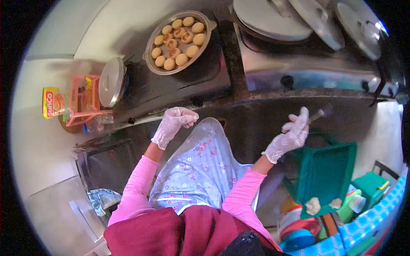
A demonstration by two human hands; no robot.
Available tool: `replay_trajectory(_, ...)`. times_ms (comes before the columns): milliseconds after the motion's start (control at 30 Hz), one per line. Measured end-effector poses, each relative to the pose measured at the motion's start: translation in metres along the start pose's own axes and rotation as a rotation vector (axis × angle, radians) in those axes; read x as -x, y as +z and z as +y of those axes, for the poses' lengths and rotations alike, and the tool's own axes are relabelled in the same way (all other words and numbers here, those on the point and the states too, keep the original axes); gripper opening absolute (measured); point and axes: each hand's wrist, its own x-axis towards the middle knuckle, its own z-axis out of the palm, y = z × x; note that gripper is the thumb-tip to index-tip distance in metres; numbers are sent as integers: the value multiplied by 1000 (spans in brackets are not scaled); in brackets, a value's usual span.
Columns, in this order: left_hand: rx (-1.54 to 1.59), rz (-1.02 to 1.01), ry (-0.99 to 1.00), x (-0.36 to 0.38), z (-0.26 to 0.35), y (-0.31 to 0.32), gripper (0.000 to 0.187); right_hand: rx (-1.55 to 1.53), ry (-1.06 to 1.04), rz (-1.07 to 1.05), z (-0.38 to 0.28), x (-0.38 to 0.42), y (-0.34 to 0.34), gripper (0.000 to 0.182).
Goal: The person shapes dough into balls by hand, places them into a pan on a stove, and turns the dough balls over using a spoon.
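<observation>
My left hand [176,123], in a thin clear glove, is curled closed above the front edge of the stove, and nothing shows in its fingers. My right hand [294,132], gloved the same way, is raised further right and grips a small brush [320,114], its bristles pointing up and right. Beyond my left hand, a round metal pan [152,64] sits on the black stove [209,70]. Pale round buns [181,59] ring the inside of the pan, and several browned ones [172,44] lie in the middle. Neither hand touches the pan.
A lidded pot [112,83] and a pink plastic rack [79,98] stand left of the pan. Large metal lids [273,19] cover the steel stove at upper right. A green plastic chair [326,170] and a green box [370,187] are at lower right.
</observation>
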Motion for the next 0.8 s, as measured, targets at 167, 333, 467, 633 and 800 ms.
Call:
replay_trajectory(167, 382, 290, 110, 6, 14, -29, 40, 133, -168, -740, -15, 18, 83, 28)
replay_trajectory(333, 557, 497, 124, -9, 38, -84, 49, 550, 182, -1026, -91, 107, 188, 34)
replay_trajectory(467, 344, 600, 396, -57, 56, -130, 55, 594, -177, -1141, -92, 161, 257, 32)
replay_trajectory(633, -188, 678, 414, -69, 95, -156, 60, 862, -1018, -1169, -63, 166, 283, 23)
replay_trajectory(800, -20, 869, 258, -1, 83, -203, 48, 277, 594, -1121, -121, 173, 298, 33)
